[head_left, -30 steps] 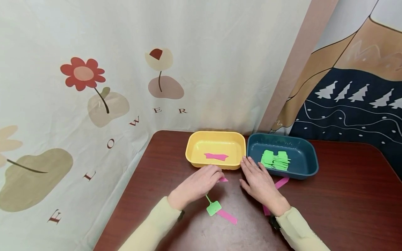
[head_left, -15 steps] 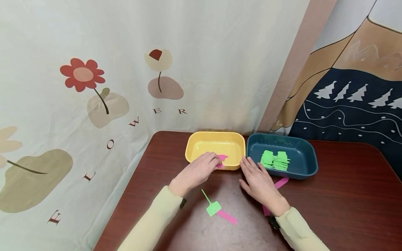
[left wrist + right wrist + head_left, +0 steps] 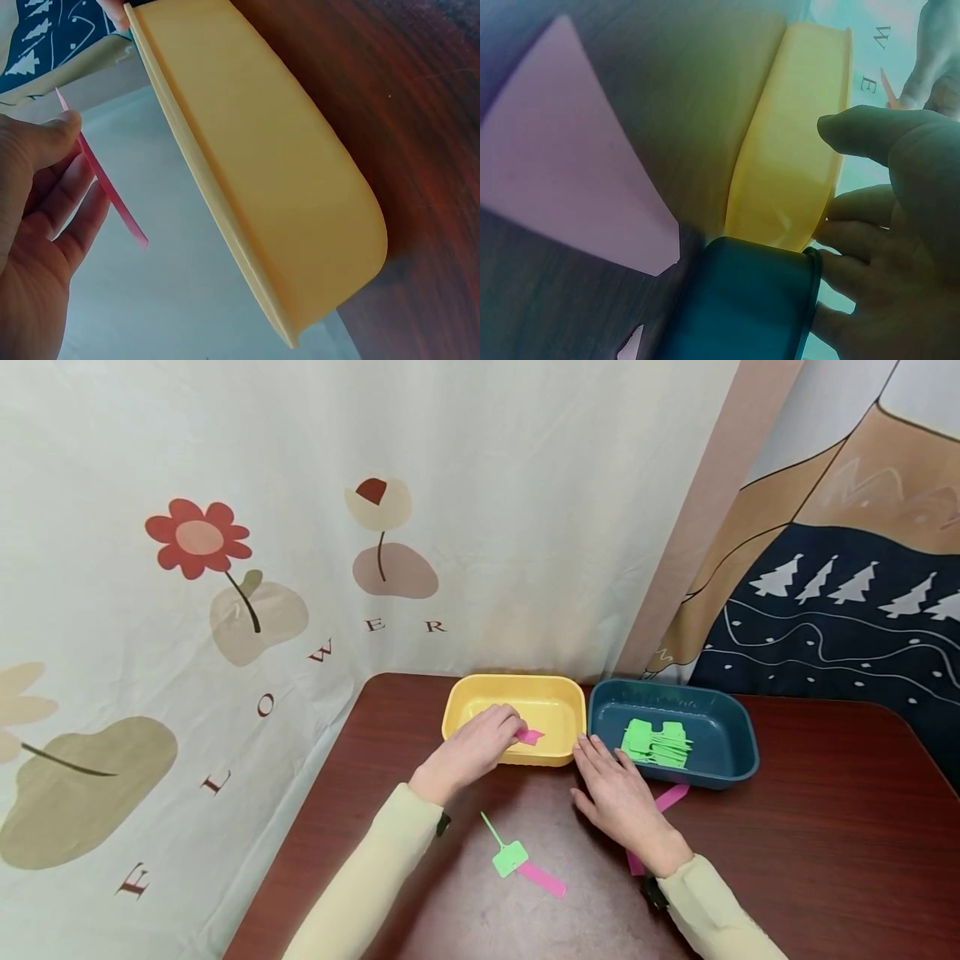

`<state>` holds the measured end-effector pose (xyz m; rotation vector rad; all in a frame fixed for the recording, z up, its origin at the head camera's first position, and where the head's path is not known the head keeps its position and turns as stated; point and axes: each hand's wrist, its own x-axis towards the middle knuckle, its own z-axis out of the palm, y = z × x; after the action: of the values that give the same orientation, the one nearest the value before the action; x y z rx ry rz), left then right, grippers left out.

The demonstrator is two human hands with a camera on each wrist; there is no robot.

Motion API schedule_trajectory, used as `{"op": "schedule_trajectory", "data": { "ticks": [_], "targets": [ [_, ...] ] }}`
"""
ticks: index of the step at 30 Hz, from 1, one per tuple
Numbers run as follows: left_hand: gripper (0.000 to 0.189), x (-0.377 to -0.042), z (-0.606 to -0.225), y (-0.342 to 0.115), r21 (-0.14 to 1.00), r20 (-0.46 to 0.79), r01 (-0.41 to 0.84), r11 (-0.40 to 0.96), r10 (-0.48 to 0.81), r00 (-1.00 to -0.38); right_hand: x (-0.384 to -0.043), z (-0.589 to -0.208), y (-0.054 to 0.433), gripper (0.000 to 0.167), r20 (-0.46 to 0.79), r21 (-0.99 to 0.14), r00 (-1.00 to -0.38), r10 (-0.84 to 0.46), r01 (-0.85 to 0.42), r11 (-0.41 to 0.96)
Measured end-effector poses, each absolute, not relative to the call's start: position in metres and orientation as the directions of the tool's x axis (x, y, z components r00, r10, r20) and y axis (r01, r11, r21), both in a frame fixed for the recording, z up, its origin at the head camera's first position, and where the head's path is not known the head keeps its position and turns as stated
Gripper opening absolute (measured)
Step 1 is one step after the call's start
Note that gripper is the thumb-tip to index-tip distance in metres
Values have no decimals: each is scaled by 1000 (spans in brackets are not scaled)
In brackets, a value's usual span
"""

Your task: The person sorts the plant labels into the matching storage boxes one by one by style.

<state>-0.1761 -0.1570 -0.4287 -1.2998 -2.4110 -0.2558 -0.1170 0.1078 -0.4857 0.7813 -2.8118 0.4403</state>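
Note:
My left hand [image 3: 480, 745] is over the yellow tray [image 3: 456, 702], pinching a pink plant label [image 3: 112, 191] between thumb and fingers, above the rim in the left wrist view. Pink labels lying in that tray are mostly hidden behind the hand. My right hand [image 3: 621, 797] rests with extended fingers where the yellow tray meets the dark blue tray [image 3: 727, 727], touching their rims. Green T-shaped plant labels [image 3: 651, 742] are heaped in the blue tray. On the table, one green T-shaped label [image 3: 511, 858] overlaps a pink label [image 3: 543, 880].
Pink labels lie partly under the right forearm, one near the blue tray's front [image 3: 672, 796]. Both trays stand side by side at the back of the brown table [image 3: 832, 827]. Behind it hangs a printed curtain [image 3: 525, 527].
My left hand has carried a pink label from the table in front of the yellow tray up and over its rim. The right hand stays where it was.

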Motion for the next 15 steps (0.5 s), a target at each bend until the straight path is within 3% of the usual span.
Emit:
{"op": "schedule_trajectory", "data": {
  "ticks": [15],
  "targets": [
    [11,-203,-425,-147,81,271,765,639,725,-634,-117,-487,108,68,264,-229,-843,-469,-527,818]
  ]
}}
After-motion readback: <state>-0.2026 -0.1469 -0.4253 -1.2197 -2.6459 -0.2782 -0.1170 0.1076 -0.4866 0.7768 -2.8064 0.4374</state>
